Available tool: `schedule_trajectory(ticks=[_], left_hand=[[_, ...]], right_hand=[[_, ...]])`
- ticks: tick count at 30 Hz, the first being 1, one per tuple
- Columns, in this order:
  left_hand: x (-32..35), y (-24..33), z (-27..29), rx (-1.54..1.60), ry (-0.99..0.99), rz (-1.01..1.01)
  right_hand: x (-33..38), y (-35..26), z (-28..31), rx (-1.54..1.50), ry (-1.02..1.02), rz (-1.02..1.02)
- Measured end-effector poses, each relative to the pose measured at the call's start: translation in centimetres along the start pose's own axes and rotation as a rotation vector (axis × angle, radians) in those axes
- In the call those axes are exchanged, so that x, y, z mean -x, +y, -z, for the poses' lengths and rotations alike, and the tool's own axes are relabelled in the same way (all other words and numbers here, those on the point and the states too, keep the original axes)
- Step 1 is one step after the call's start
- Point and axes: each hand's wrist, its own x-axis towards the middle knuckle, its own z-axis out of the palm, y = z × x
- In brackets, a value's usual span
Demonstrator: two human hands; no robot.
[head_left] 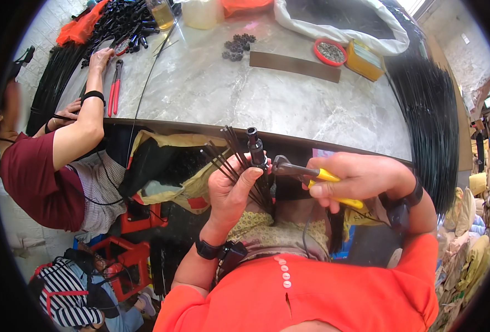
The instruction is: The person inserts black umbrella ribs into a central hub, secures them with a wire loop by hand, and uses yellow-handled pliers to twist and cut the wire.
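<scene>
My left hand point(231, 188) is closed around a black umbrella frame point(255, 145), its thumb across the hub. The black tubular hub points up, and thin black ribs point(223, 157) fan out to its left and hang down below the hand. My right hand point(364, 176) grips a pair of pincers point(333, 177) with yellow handles. The dark metal head of the pincers is right beside the hub, near my left fingertips; whether its jaws touch the frame I cannot tell. Both hands are held in front of the table's near edge, above my lap.
Across the grey marbled table point(201, 88) lie a brown strip point(292, 67), a red dish of small metal bits point(330, 52), a yellow box point(365, 60) and small black parts point(238, 47). Long black rods point(427, 116) hang at right. At left, a co-worker point(51, 166) sits near red-handled pincers point(115, 91).
</scene>
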Motion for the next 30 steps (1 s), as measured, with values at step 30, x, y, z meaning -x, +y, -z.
schedule_trajectory(ticks=[30], left_hand=[[-0.6,-0.6,0.9,0.136,-0.001,0.015]], right_hand=[[-1.1,-1.6,-0.9,0.037,0.019,-0.119]])
